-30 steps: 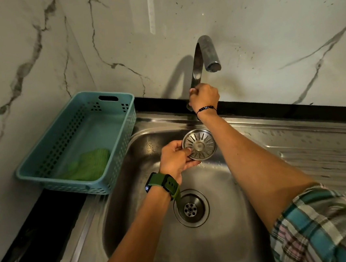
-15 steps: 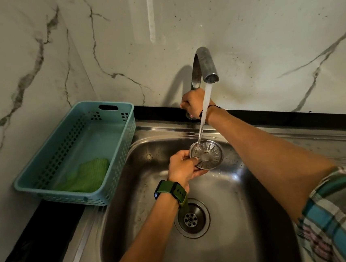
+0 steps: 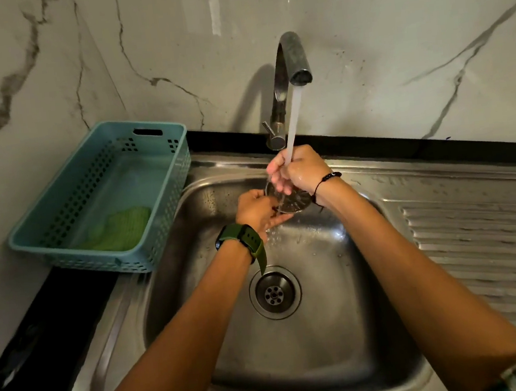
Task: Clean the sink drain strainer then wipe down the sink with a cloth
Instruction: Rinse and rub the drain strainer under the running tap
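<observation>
The sink (image 3: 221, 350) carries the work: a steel basin with a ribbed drainboard (image 3: 475, 237) along its right edge and a black counter strip (image 3: 56, 309) along its left and back edges. The basin floor around the open drain hole (image 3: 275, 293) gives free room on all sides; my forearms cross over its front edge.

At the back left corner, on the counter against the marble wall (image 3: 48, 58), sits a teal basket (image 3: 167, 185), its right wall just beside the basin rim. A green cloth (image 3: 121, 229) lies in its near end.

The faucet (image 3: 288, 66) rises from the back edge at centre, and its water stream (image 3: 292, 122) falls onto my right hand.

My right hand (image 3: 302, 173) curls its fingers over the top rim of the strainer (image 3: 292, 203), held over the back half of the basin, above the floor. My left hand (image 3: 256, 211), with a green watch (image 3: 240, 238) at the wrist, pinches the strainer's left edge. Water runs off below it.
</observation>
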Motion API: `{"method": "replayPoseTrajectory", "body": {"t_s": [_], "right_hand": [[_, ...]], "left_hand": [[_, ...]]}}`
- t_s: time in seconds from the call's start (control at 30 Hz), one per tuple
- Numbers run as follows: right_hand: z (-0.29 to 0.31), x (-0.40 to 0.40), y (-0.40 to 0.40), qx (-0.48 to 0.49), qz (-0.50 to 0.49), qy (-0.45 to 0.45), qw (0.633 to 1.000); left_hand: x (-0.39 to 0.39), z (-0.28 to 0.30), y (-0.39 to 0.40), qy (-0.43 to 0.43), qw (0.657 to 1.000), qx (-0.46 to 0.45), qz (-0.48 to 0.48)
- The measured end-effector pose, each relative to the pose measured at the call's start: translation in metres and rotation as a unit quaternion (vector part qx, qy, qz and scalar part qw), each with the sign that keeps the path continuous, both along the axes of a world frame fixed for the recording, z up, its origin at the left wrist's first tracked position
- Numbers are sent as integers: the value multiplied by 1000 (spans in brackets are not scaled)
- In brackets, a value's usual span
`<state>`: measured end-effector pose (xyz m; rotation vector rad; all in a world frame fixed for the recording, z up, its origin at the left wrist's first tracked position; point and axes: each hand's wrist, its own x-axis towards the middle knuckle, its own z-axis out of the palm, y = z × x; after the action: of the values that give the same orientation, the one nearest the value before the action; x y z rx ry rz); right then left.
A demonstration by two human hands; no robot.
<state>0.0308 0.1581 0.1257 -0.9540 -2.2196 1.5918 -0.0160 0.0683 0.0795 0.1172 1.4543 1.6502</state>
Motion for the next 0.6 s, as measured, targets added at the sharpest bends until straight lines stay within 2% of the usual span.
{"method": "replayPoseTrajectory", "body": {"t_s": [0.03,0.1,0.13,0.2,0.27,0.3,0.4,0.53,0.6], "right_hand": [[0,1,-4,30,0,-8,1000],[-7,8,-12,173,59,-68,981],[-14,13,-17,269,97,-116,951],[-33,24,-29,430,168,-196,865],[-48,30,-34,533,179,-211,800],[-51,30,-32,552,161,-208,791],[-44,36,-25,533,138,-180,815],[-43,53,-32,591,208,-73,776],[-45,51,-36,593,189,-104,775]], "left_hand": [[-1,1,-1,-7,1000,6,-4],[-6,1,-3,-20,1000,11,-7],[-11,0,-4,-27,1000,7,0],[-18,-1,-5,-41,999,1,17],[-17,-1,-1,-46,999,7,25],[-14,1,2,-51,998,12,24],[-8,5,9,-95,994,60,8],[-16,5,9,-159,982,75,-74],[-10,4,14,-168,979,87,-74]]}}
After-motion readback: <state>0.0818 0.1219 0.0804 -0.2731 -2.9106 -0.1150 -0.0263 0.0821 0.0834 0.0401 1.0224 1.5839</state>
